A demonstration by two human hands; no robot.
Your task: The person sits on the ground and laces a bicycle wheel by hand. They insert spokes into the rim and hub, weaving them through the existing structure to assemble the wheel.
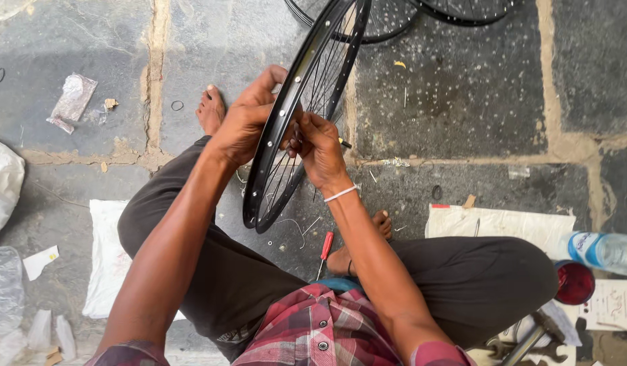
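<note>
Person is sitting cross-legged on a stone floor (462,102), viewed from above. A black bicycle wheel rim (296,118) is standing on edge between the knees, tilted away from the body, its lower end near the lap and its upper end running out of the top of the view. Thin spokes are showing inside the rim.

The left hand (242,122) is lying against the outer left side of the rim at about mid-height, fingers curled over the rim edge, closed in a grip on it. The left forearm is reaching forward from the lower left, elbow bent.

The right hand (320,152) is sitting on the inner right side of the rim, just beside the left hand with only the rim between them. Its fingertips are pinched together at the spokes near the rim; whether it is pinching a spoke or a small part cannot be told. A white band is circling the right wrist, and the forearm is angling up from the lower right.

A red-handled screwdriver (325,249) is lying on the floor near the right foot. A plastic water bottle (604,251) is lying at the right edge, with a dark red round lid (574,283) just beside it. More black rims (394,20) are lying at the top.
</note>
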